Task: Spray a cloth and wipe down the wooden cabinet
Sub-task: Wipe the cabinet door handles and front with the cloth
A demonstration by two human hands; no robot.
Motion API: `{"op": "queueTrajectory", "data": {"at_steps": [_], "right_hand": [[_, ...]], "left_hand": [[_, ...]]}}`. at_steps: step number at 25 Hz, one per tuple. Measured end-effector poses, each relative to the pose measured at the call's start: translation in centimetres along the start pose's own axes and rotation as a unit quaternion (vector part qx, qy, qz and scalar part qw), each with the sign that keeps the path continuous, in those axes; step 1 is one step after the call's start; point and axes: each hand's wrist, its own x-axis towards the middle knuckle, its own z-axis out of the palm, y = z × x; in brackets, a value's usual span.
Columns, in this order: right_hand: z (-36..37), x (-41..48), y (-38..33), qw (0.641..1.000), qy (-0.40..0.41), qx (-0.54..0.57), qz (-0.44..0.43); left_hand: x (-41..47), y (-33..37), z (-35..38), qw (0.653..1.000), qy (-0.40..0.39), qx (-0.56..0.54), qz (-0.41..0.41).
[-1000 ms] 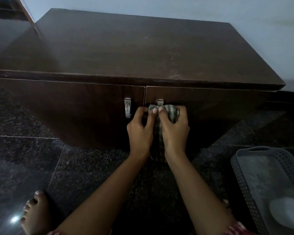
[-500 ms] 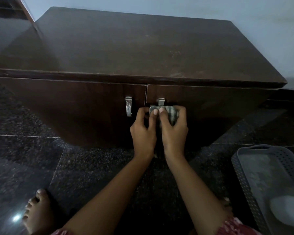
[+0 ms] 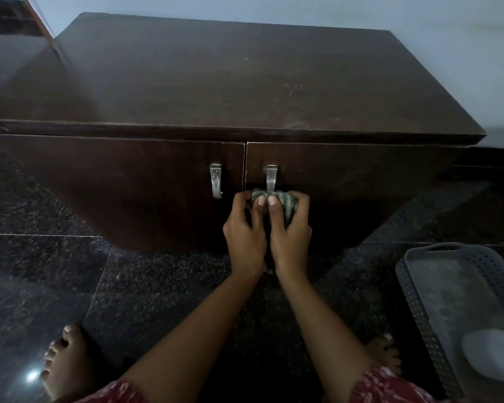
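Both hands have slid down the right door handle (image 3: 271, 177) since a second ago, baring its top. Left hand (image 3: 245, 231) and right hand (image 3: 291, 231), side by side at frame centre, pinch the bunched cloth (image 3: 285, 200) around the handle's foot on the wooden cabinet (image 3: 216, 82). Handle-wiping, I'd judge; next comes the door panel, cloth flattened.

home interior, dark wooden cabinet (image 3: 216, 82), polished granite floor (image 3: 41, 271), bare feet (image 3: 64, 362), plastic basket (image 3: 419, 286)
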Motion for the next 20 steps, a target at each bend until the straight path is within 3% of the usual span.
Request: {"op": "queueTrajectory", "data": {"at_steps": [11, 20], "right_hand": [[0.5, 1.0, 0.5, 0.997, 0.003, -0.052, 0.056], [-0.1, -0.1, -2.3, 0.997, 0.044, -0.061, -0.024]], "left_hand": [[0.9, -1.0, -0.2, 0.998, -0.016, 0.055, -0.003], [0.1, 1.3, -0.7, 0.999, -0.007, 0.012, 0.046]]}}
